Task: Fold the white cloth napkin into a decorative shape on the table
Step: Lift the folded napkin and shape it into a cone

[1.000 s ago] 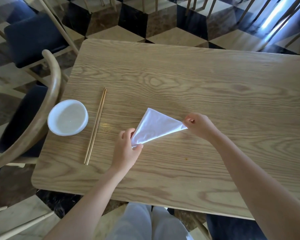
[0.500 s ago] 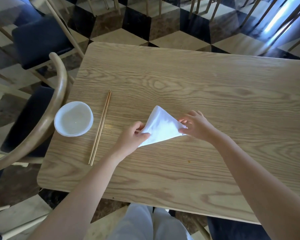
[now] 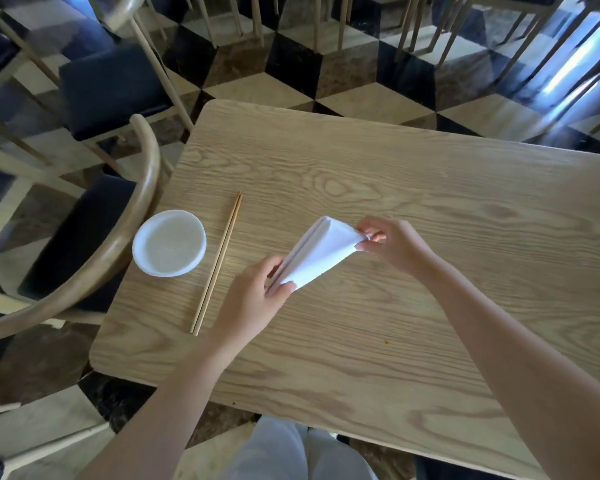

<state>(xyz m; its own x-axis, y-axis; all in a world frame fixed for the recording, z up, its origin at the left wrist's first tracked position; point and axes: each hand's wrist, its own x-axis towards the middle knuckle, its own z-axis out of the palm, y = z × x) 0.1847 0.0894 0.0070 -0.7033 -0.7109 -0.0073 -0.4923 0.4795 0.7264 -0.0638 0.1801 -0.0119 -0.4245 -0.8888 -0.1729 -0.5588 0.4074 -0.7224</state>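
Note:
The white cloth napkin (image 3: 321, 252) is folded into a narrow triangle with a doubled edge along its left side. It is held between both hands, just above the wooden table (image 3: 413, 188). My left hand (image 3: 257, 299) pinches the napkin's lower left corner between thumb and fingers. My right hand (image 3: 392, 244) pinches its right corner with the fingertips. The far point of the triangle sticks up free between the hands.
A white bowl (image 3: 169, 242) sits near the table's left edge, with a pair of wooden chopsticks (image 3: 217, 263) lying just right of it. A curved wooden chair back (image 3: 118, 237) stands against the left side. More chairs stand on the checkered floor beyond.
The napkin lay flat as a wide triangle; both hands have since lifted it and folded it narrower, with the doubled edge now on the left. The camera view has shifted.

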